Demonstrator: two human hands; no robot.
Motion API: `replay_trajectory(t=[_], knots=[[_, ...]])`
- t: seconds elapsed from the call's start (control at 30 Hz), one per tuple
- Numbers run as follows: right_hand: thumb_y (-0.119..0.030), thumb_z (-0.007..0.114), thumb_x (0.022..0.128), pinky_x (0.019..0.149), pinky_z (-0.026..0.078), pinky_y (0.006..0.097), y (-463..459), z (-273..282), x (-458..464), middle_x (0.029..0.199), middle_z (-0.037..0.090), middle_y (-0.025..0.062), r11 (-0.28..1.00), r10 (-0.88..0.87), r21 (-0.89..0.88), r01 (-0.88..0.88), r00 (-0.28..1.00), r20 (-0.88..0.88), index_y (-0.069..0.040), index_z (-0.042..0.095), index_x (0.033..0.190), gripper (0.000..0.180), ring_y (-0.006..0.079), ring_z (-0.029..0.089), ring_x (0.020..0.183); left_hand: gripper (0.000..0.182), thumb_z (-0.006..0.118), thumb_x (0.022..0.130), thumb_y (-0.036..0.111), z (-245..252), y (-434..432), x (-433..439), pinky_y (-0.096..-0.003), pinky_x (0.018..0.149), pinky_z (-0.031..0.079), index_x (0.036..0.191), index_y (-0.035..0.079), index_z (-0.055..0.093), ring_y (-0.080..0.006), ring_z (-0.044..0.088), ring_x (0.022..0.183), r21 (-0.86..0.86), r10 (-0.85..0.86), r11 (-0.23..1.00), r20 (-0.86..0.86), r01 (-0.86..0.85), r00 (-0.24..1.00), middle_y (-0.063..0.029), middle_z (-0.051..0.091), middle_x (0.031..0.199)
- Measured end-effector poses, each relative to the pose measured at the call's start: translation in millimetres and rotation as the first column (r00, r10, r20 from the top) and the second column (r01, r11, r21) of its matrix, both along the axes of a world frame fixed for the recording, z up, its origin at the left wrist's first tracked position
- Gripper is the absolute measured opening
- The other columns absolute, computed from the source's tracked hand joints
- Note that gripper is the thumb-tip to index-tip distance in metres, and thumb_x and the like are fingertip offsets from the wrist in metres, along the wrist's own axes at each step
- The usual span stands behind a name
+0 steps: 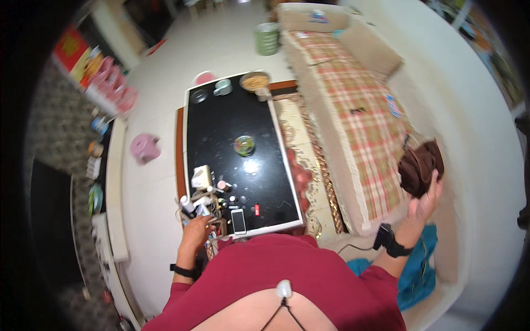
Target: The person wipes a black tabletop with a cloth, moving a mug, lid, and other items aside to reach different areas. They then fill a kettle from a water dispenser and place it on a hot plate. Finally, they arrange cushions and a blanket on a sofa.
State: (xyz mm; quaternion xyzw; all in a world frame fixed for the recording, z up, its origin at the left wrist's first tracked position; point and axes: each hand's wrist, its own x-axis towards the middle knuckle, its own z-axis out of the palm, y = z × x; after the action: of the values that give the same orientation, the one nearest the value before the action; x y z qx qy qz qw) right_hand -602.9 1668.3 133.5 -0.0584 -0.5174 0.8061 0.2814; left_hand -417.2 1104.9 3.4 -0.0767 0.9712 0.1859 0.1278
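Note:
On the right, my right hand (426, 201) grips a dark brown fabric bundle (420, 167), perhaps a bag or garment, over the sofa's seat. My left hand (196, 231) is at the near left corner of the black-topped coffee table (232, 120). Its fingers reach over a basket (219, 207) crowded with small bottles and tubes; whether they hold anything is hidden. A white bottle (187, 202) stands just beyond those fingers. To the right of the basket lie a white smartphone (238, 221) and a small red item (257, 209).
A plaid-covered sofa (352, 136) runs along the right wall. The table bears a tissue box (201, 177), a glass bowl (244, 145), a mug (223, 87) and a bowl of yellowish food (255, 82). A pink stool (145, 147) stands left; a green bin (267, 39) stands far back.

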Motion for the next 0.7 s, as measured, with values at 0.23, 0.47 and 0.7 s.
replay_trajectory(t=[0.23, 0.47, 0.7], knots=[[-0.02, 0.059, 0.1, 0.101, 0.05, 0.0432, 73, -98, -154, 0.13, 0.06, 0.0149, 0.947, 0.32, -0.071, -0.312, 0.912, 0.256, 0.0, 0.05, 0.134, 0.041, 0.0283, 0.061, 0.117, 0.041, 0.068, 0.092, 0.031, 10, 110, 7, -0.0437, 0.091, 0.052, 0.126, 0.01, 0.063, -0.0359, 0.064, 0.109, 0.099, 0.155, 0.982, 0.078, -0.163, 0.985, -0.0158, 0.067, 0.119], [-0.01, 0.057, 0.099, 0.103, 0.05, 0.0397, -39, -166, -257, 0.136, 0.057, 0.0126, 0.81, 0.583, -0.113, -0.575, 0.772, 0.252, -0.004, 0.045, 0.144, 0.047, 0.0253, 0.059, 0.12, 0.042, 0.066, 0.092, 0.034, 0, 143, 32, -0.0442, 0.09, 0.052, 0.126, 0.01, 0.063, -0.0378, 0.063, 0.107, 0.094, 0.313, 0.937, 0.197, -0.335, 0.929, -0.0187, 0.066, 0.118], [0.002, 0.052, 0.097, 0.102, 0.046, 0.0311, -151, -193, -260, 0.129, 0.063, 0.012, 0.596, 0.646, 0.193, -0.779, 0.609, 0.461, 0.002, 0.053, 0.137, 0.04, 0.0195, 0.06, 0.116, 0.035, 0.069, 0.087, 0.027, -35, 140, 10, -0.0429, 0.085, 0.053, 0.116, 0.008, 0.065, -0.036, 0.064, 0.103, 0.182, 0.443, 0.865, 0.161, -0.467, 0.882, -0.0148, 0.068, 0.112]])
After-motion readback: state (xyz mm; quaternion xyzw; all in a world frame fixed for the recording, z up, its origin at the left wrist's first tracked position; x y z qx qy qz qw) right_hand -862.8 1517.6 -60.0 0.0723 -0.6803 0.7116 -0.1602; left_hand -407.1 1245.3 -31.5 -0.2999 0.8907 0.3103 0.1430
